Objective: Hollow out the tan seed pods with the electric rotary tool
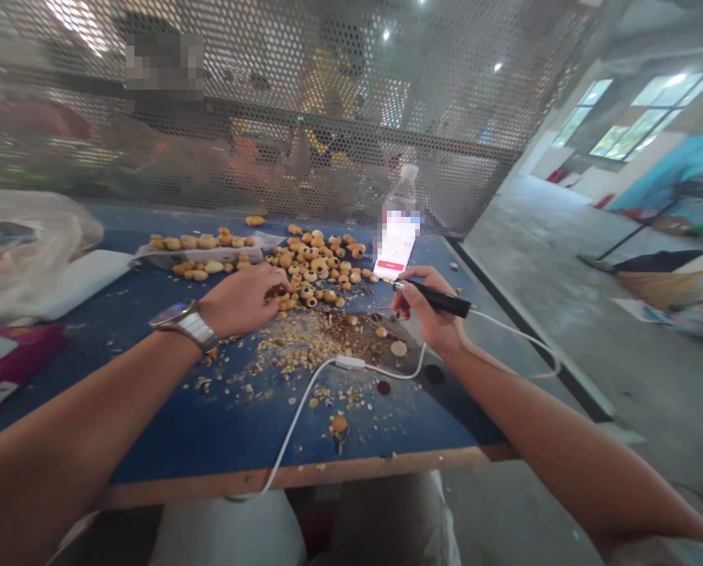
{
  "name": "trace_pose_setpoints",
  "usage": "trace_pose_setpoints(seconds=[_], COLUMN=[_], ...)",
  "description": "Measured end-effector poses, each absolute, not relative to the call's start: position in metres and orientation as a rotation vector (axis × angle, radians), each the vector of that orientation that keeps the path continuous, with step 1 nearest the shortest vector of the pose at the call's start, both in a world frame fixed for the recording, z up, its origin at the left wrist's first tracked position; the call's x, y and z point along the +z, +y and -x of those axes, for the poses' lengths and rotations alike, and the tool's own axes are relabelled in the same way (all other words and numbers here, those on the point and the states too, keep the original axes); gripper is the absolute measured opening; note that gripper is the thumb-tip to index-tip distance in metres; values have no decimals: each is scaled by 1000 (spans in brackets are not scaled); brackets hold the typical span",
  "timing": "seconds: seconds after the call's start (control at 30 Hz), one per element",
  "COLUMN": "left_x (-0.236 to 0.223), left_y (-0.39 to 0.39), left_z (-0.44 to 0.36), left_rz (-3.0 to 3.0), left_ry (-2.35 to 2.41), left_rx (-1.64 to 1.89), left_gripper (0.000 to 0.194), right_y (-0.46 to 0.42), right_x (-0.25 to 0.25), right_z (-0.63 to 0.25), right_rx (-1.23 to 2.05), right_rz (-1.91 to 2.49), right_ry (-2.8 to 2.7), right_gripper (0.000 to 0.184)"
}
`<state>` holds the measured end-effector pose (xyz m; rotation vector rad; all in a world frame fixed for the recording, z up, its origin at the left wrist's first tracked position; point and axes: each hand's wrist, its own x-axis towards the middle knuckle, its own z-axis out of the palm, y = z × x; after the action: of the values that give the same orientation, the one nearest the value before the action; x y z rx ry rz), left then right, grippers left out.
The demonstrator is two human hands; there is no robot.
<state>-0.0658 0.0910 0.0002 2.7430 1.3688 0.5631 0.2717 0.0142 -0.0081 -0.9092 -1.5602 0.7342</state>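
Note:
My left hand (248,297), with a metal-band watch on its wrist, is at the left edge of a pile of small tan gourds (319,267), many with round dark openings. Its fingers are curled inward; what lies between them is hidden. In my right hand (431,314) is a black pen-shaped rotary tool (443,300), its tip pointing left toward the pile. A white cord (399,374) with a small inline switch (350,362) crosses the table. Pale chips and crumbs (292,338) are scattered below the gourds.
A lit phone (395,245) leans on a clear plastic bottle (406,189) behind the right hand. More gourds (201,242) lie on packaging at the left, near a plastic bag (27,236) and a magenta box (27,365). A perforated metal screen (304,102) rises behind the blue table (210,440).

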Motion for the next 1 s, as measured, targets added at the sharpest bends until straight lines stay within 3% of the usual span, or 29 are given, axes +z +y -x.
trace_pose_setpoints(seconds=[0.1,0.3,0.53,1.0], left_x=[-3,-6,-7,-5], left_y=[93,92,90,85], left_z=[65,65,63,59], left_rz=[-2756,-2801,-2787,-2768], left_ry=[1343,1289,1287,1277], left_rx=[600,567,569,663], left_gripper=[33,33,29,30], right_y=[17,17,14,10], right_x=[-10,-8,-6,-4], right_z=[-274,-278,-278,-266], right_rx=[756,676,603,486], right_rz=[954,1030,1025,973], right_ry=[-1717,-2046,-2256,-2356], right_gripper=[33,19,38,42])
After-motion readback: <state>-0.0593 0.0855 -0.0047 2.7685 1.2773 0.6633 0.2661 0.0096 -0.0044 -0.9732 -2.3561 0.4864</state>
